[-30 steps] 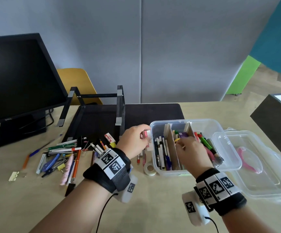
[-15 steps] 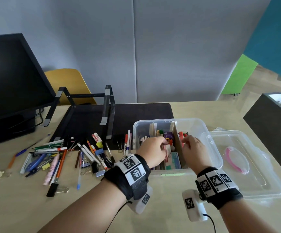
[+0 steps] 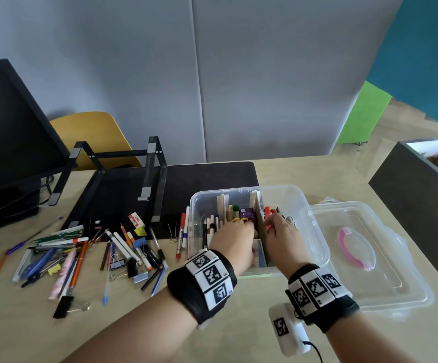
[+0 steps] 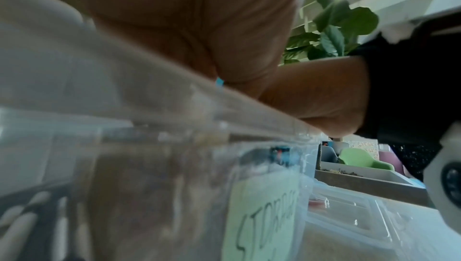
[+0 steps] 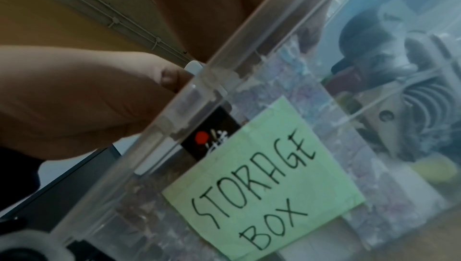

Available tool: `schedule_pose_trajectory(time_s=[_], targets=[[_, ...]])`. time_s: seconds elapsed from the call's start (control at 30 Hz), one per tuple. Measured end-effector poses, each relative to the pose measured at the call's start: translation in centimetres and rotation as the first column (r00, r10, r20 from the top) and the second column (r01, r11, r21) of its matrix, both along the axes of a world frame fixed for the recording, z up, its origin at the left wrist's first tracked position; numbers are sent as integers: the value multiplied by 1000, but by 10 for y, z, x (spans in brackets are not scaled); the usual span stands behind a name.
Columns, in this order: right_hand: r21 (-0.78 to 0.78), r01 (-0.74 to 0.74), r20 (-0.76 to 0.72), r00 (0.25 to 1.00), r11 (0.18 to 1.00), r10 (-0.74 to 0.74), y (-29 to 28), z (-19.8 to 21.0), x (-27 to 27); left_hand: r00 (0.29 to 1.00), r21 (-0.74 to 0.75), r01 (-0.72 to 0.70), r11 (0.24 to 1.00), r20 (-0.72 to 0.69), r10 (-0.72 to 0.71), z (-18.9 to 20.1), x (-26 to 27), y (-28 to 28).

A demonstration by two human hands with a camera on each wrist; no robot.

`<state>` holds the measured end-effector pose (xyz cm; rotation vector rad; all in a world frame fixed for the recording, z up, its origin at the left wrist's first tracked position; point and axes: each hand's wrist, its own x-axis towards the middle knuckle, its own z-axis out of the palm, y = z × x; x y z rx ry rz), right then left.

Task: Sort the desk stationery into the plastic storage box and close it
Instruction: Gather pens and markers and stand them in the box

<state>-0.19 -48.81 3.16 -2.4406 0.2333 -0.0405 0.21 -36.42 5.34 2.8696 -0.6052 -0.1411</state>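
The clear plastic storage box [image 3: 314,231] stands open on the desk, with pens and markers between its cardboard dividers [image 3: 261,218]. A green "STORAGE BOX" label [image 5: 262,176] is on its front wall. My left hand [image 3: 244,226] reaches into the middle compartment. Its thumb [image 5: 169,76] presses a small white eraser [image 5: 193,67] just over the rim. My right hand [image 3: 271,224] is curled over the right compartment beside the red markers [image 3: 267,210]; its fingertips are hidden. The lid [image 3: 383,258], with a pink handle, lies upside down to the right.
Loose pens, pencils and binder clips [image 3: 81,255] lie scattered left of the box, and a red-capped marker [image 3: 181,237] lies against its left wall. Behind are a black mat [image 3: 199,176], a laptop stand [image 3: 144,174] and a monitor [image 3: 8,132]. A grey planter [image 3: 417,195] stands at the right.
My left hand carried the eraser from outside the box's left wall into the middle compartment. My right hand shifted from the middle compartment to the right one.
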Motion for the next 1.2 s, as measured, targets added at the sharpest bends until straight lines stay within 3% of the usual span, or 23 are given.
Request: schedule_pose_trajectory(time_s=[0.07,0.23,0.53,0.73,0.87,1.03,1.2], targets=[[5,-4,-3,1000,1000,4,0,0,0,993,149,18,989,112,-35,2,-1,3],[-2,7,-5,1000,1000,-7,1,0,0,999,274,13,962,26,-21,-4,0,7],[-17,-9,-15,1000,1000,9,2,0,-1,998,174,8,985,53,-18,-9,-4,8],[-109,-3,7,1000,994,3,10,1,-5,962,-114,-66,991,257,94,-15,-12,37],[-106,-3,91,996,994,12,29,5,-10,924,-220,-120,968,331,190,-13,-17,65],[-64,-132,233,962,989,144,73,17,-18,904,-250,-247,936,288,316,-7,-21,114],[-12,-244,252,938,970,240,123,25,-21,898,-190,-405,894,100,428,-11,-19,179]])
